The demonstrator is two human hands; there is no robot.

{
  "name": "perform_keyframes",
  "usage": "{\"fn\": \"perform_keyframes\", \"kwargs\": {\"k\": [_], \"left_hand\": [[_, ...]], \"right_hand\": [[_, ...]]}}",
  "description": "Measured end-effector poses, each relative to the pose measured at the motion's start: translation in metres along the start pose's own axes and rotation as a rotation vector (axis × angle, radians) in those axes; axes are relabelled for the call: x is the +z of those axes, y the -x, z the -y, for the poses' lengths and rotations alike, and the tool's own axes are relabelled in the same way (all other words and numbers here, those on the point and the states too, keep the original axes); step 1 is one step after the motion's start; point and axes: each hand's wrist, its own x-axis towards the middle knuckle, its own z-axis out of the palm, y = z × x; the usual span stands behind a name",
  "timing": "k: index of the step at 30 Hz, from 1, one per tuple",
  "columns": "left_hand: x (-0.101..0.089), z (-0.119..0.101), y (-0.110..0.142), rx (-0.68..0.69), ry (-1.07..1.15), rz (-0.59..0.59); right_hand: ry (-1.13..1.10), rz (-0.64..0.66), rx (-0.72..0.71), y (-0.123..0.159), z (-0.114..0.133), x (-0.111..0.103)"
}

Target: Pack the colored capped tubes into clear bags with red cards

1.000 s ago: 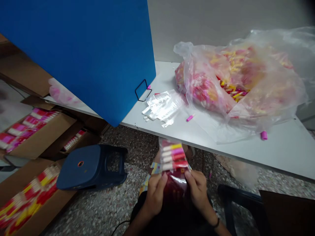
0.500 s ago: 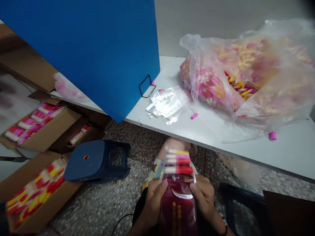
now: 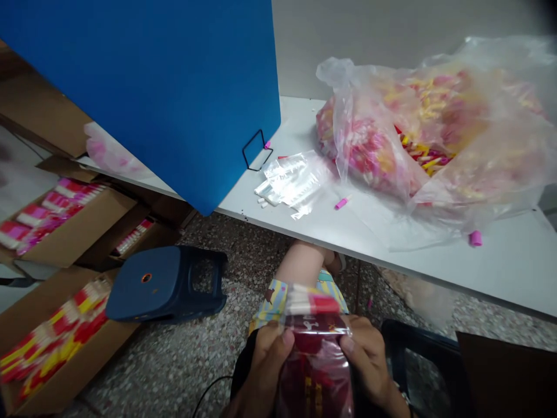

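Note:
Over my lap, both hands hold a clear plastic pack (image 3: 317,360) with a dark red panel and yellow characters. Short white sticks with red and yellow ends (image 3: 311,303) show at its far end, blurred. My left hand (image 3: 272,354) grips the left edge, thumb on top. Along the right edge, my right hand (image 3: 368,354) pinches the pack in the same way. The fingers beneath are partly hidden. On the white table (image 3: 439,261) beyond lie flat clear plastic sleeves (image 3: 293,183) and a pink-and-white stick (image 3: 342,203).
A large clear bag of coloured pieces (image 3: 418,139) fills the table's right side. A blue board (image 3: 174,87) stands at left. On the floor are a blue stool (image 3: 161,284) and a cardboard box (image 3: 82,357) of bundled sticks. A pink cap (image 3: 476,238) lies near the table edge.
The pack has tipped and come slightly lower, so its stick ends look shorter and more of my leg shows. Both hands keep hold of it. The whole view has shifted a little.

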Motion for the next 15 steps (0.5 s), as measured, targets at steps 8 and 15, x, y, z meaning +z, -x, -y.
{"fn": "perform_keyframes", "kwargs": {"k": [8, 15], "left_hand": [[0.014, 0.003, -0.018, -0.104, 0.147, 0.034], [0.012, -0.007, -0.005, 0.051, -0.010, 0.197]], "right_hand": [[-0.317, 0.208, 0.268, -0.010, -0.010, -0.009], [-0.152, 0.261, 0.169, -0.012, -0.014, -0.023]]}}
